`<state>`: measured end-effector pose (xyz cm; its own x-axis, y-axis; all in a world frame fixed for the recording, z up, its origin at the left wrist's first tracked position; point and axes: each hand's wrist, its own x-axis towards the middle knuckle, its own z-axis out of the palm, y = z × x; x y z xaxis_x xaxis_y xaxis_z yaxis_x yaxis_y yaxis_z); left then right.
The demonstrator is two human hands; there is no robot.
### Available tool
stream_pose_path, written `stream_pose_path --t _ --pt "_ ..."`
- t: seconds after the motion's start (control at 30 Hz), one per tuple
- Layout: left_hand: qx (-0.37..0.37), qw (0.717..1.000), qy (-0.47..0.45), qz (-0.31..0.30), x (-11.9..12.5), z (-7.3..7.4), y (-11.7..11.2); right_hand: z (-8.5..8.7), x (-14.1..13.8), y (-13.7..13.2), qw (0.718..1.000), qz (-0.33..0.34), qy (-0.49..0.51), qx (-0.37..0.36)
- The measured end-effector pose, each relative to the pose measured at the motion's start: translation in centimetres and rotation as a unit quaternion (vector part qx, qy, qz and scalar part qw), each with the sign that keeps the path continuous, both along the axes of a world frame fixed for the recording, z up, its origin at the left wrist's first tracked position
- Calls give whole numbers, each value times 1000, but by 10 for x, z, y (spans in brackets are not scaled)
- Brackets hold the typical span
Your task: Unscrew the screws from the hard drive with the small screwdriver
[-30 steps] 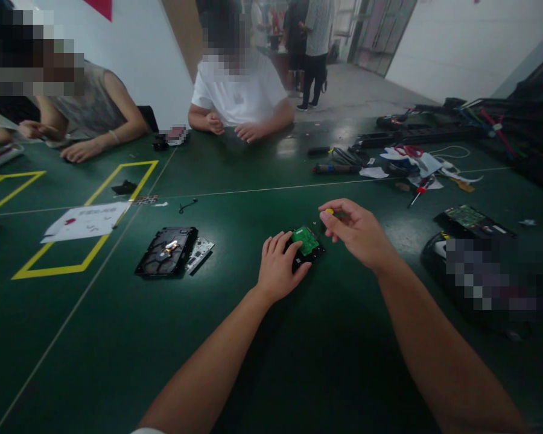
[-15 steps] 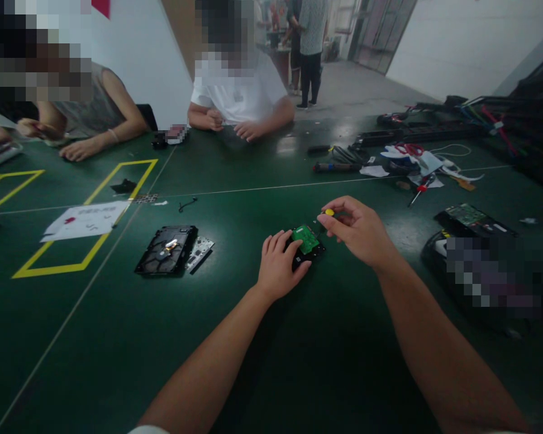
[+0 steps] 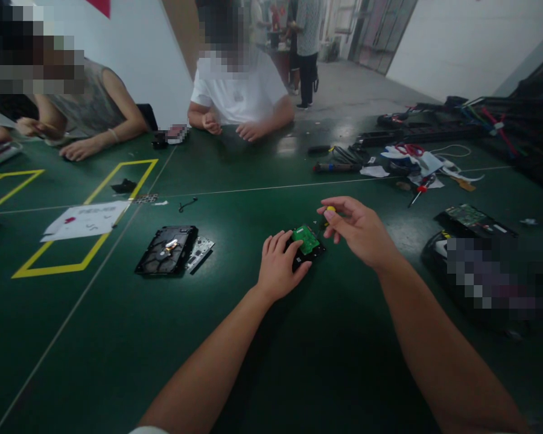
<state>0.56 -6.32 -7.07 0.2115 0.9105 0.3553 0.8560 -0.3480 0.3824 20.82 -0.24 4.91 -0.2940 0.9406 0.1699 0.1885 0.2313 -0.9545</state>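
A small hard drive (image 3: 311, 253) with a green circuit board (image 3: 305, 239) on top lies on the table in front of me. My left hand (image 3: 278, 265) grips it from the left, fingers over the board's edge and thumb along the near side. Between the thumb and fingers of my right hand (image 3: 355, 229) is a small screwdriver with a yellow cap (image 3: 330, 210), held over the drive's right end. Its tip is too small and dark to make out. A larger black drive (image 3: 166, 250) lies to the left, beside a perforated metal plate (image 3: 201, 253).
A green table (image 3: 235, 355) spreads around me. Loose cables, scraps and a red screwdriver (image 3: 420, 191) lie at the far right. Nearer on the right are another board (image 3: 473, 218) and a dark bulky item (image 3: 438, 265). Two people sit opposite, past a paper sheet (image 3: 88, 220).
My right hand has shifted its fingers on the screwdriver, whose yellow cap sits slightly lower against the thumb tip. My left hand and the drive stay put.
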Motion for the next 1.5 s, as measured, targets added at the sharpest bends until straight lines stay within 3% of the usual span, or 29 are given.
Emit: stream_pose_path --t 0.33,0.6,0.9,1.17,1.5 --pt "-5 1000 4 -1 0 2 0 -3 0 1 1000 -27 -14 6" --pt "-4 1000 5 0 0 1 0 -1 0 3 999 -19 23 -17" --pt "0 1000 6 2 0 -1 0 1 1 2 1000 11 -6 8" --pt "-1 1000 5 -1 -1 -2 0 -4 3 4 999 -25 -37 16" --pt "-3 1000 -1 -3 0 -1 1 -1 1 3 1000 -9 28 -2"
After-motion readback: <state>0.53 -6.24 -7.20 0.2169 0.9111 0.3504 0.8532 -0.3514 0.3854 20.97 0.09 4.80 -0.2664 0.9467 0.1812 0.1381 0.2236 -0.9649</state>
